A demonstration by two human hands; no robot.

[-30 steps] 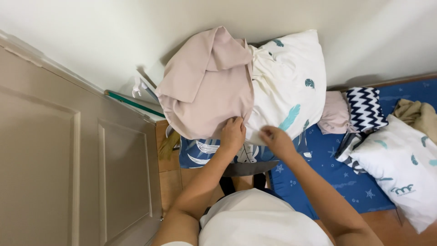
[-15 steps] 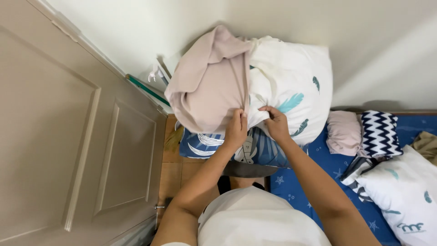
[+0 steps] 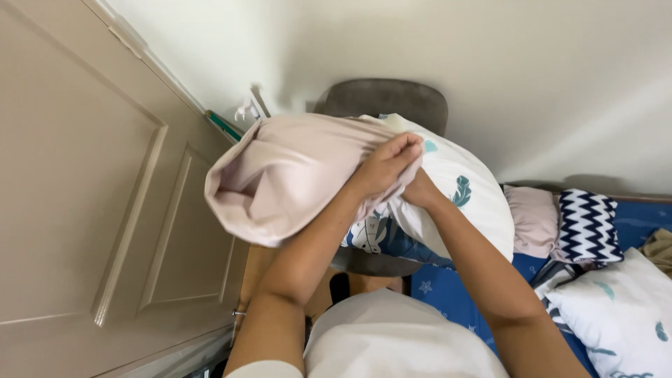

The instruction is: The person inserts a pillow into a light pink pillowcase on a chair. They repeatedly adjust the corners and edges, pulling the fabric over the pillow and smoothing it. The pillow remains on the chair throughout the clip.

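Note:
A white pillow (image 3: 467,199) with teal feather prints is lifted in front of me. A pale pink pillowcase (image 3: 294,175) covers its left end, its open mouth sagging toward the door. My left hand (image 3: 383,166) is clenched on the pink fabric at the pillow's top. Behind it, my right hand (image 3: 418,192) grips the pillow and cloth, mostly hidden by the left hand.
A beige panelled door (image 3: 91,203) fills the left. A grey chair (image 3: 385,105) stands against the white wall behind the pillow. At right lie a blue star-print sheet (image 3: 455,301), a pink cushion (image 3: 533,220), a navy zigzag cushion (image 3: 586,227) and another white pillow (image 3: 619,311).
Both hands have raised the pillow and pink pillowcase up off the chair, which now shows behind. The pillowcase has swung left, and the view has tilted up.

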